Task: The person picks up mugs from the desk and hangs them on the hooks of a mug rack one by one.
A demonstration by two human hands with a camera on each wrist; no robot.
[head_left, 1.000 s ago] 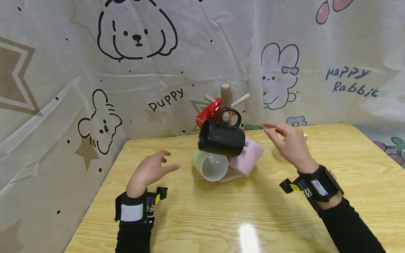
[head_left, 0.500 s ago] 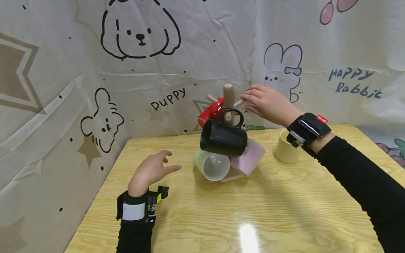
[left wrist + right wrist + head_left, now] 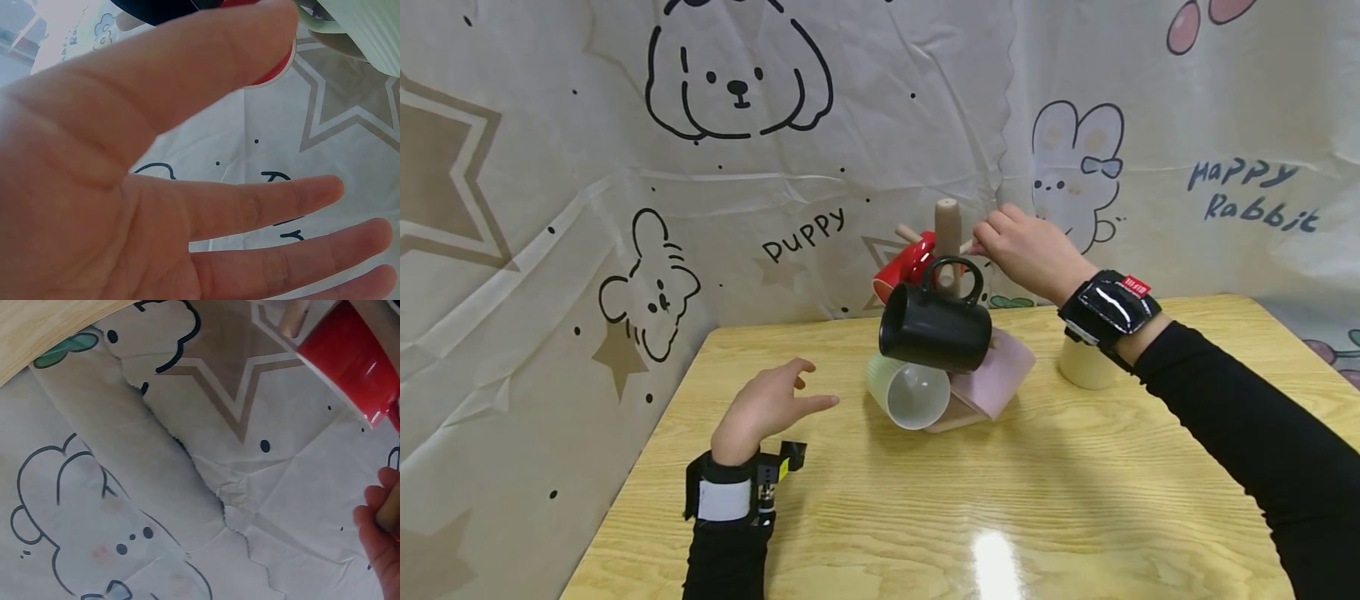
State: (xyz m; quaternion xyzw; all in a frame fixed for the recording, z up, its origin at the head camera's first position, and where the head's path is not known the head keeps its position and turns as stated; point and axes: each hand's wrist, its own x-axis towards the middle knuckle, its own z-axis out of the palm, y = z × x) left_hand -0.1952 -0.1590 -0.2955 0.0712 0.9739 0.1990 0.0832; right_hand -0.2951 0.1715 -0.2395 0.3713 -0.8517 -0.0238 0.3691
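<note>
My right hand (image 3: 1030, 250) pinches the tip of an upper right peg (image 3: 392, 509) on a wooden mug rack (image 3: 948, 223). A black mug (image 3: 936, 331) hangs by its handle on the front peg, its mouth facing left. Behind it, a red mug (image 3: 897, 272) hangs tilted on the upper left side. Lower down are a pale green mug (image 3: 883, 385), mouth forward, and a pink mug (image 3: 1003, 371) partly behind the black one. My left hand (image 3: 763, 408) hovers left of the rack, fingers loosely spread and holding nothing; its palm (image 3: 94, 237) fills much of the left wrist view.
A cream-yellow mug (image 3: 1086, 367) stands upright on the wooden table (image 3: 850, 508), right of the rack and partly hidden by the right wrist. A printed cloth (image 3: 775, 167) hangs behind the table and along its left side.
My right hand has moved up and left from over the yellow mug to the rack's upper right peg, and its fingers have closed on the tip. The left hand stays nearly still.
</note>
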